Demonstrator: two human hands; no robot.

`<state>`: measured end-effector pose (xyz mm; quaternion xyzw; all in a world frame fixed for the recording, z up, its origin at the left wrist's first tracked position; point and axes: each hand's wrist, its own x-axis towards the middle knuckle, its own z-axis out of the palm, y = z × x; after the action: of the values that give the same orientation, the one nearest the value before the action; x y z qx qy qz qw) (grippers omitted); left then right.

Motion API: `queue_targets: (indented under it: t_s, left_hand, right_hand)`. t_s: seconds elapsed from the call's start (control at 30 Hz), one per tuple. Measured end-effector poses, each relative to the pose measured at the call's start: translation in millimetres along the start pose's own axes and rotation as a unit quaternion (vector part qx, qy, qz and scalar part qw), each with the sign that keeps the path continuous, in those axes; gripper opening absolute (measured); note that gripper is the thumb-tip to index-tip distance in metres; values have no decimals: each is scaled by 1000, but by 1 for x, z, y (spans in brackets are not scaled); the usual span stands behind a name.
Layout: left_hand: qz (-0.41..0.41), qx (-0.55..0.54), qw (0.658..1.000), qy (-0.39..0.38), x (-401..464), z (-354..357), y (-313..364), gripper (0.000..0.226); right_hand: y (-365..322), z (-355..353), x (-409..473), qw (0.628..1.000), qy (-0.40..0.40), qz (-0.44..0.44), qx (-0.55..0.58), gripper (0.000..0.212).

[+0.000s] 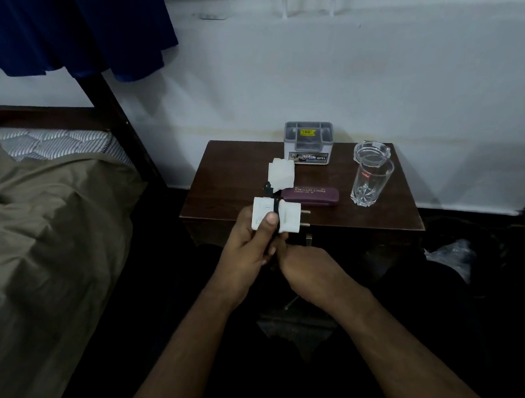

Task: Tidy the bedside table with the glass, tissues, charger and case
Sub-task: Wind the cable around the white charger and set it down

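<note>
My left hand (249,247) holds a white charger (287,220) over the front edge of the dark wooden bedside table (234,178), thumb on its face, plug pins pointing right. A black cable is wound around its middle. My right hand (306,269) sits just below and to the right, its fingers closed at the cable under the charger. A maroon spectacle case (312,195) lies mid-table. Folded white tissues (281,174) sit behind the charger. A clear drinking glass (370,180) stands upright at the right.
A grey lidded plastic box (308,146) stands at the table's back edge against the white wall. A glass ashtray (371,151) sits behind the drinking glass. A bed with an olive cover (44,231) lies at the left, under blue cloth (81,24).
</note>
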<state>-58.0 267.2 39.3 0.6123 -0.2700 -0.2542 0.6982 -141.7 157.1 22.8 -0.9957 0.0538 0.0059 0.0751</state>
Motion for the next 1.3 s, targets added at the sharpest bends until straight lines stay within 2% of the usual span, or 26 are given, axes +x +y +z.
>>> queue_targets:
  t_s: [0.1,0.2,0.3,0.37,0.47,0.53,0.7,0.8,0.87,0.97,1.07,1.13,1.2,1.3]
  left_hand:
    - [-1,59,995,79,4,-1,-3,29]
    - [15,127,983,134,7,-5,-1,33]
    - [81,308,936,147,5,-6,2,36]
    - [90,387,906,143,3,-4,3,42]
    - [91,459,869,160,3,-3,3,37]
    - [85,461,866,172,4,-3,4,28]
    - [85,416,897,126,6,8,3,19]
    - [99,398,904,124,6,8,3,24]
    - [103,412,895,136,9,4,5,26]
    - [81,466,872,127,12,-4,6,28]
    - [51,524,846,83,13,-9,1,28]
    - [36,524,849,64,13,-10,-1,23]
    - [41,518,854,30,12,-9,0,20]
    - [62,568,818,-63,9,-4,-6,21]
  right_hand:
    - [-5,2,-1,1000,13,-15,-6,62]
    - [-7,-6,-1,999,28,-25,2,44]
    - [-9,-11,-2,999,19,-27,12,35]
    - [-9,-13,-4,1000,10,-20,19,35]
    - [-5,-17,-7,998,25,-3,62,30]
    - [-4,-17,-10,996,48,2,79,22]
    - [-8,-9,-12,994,65,-10,84,34]
    - [-5,-11,-14,993,81,-31,79,20]
    - [-3,-13,-16,990,99,-41,91,11]
    - [2,-18,-19,988,106,-32,106,18]
    - [12,-26,-23,988,108,-7,111,18]
    - [26,-31,-24,987,115,22,107,10]
    - [40,-37,-26,988,126,46,81,13]
    - [51,-41,-28,988,137,61,45,12]
